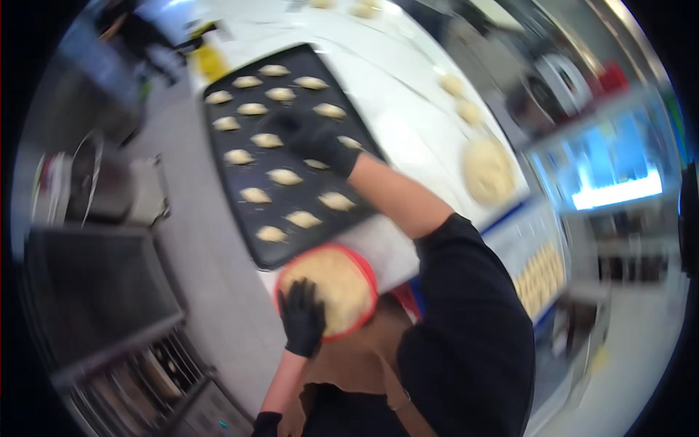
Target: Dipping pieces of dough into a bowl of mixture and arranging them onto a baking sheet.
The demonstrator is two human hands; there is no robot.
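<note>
My left hand (pixel 302 317), in a black glove, reaches over the near-left rim of a red round bowl (pixel 369 280). Its fingers are apart and rest on the pale yellow, crumbly-looking filling (pixel 338 288) in the bowl. My right hand (pixel 317 138), also black-gloved, is over the right half of a large dark baking tray (pixel 240 186); it is smeared by motion, so I cannot tell what its fingers hold. Several small, pointed oval dough pieces (pixel 284 177) lie in rows on the tray. Part of the rows is hidden by my right hand and forearm.
The white table (pixel 408 109) carries a big dough lump (pixel 488 171) and small dough balls (pixel 470 111) on the right. A tray of rolled dough pieces (pixel 539 280) stands at the lower right. Something yellow (pixel 210 63) is beyond the tray; a person (pixel 138 33) is far left.
</note>
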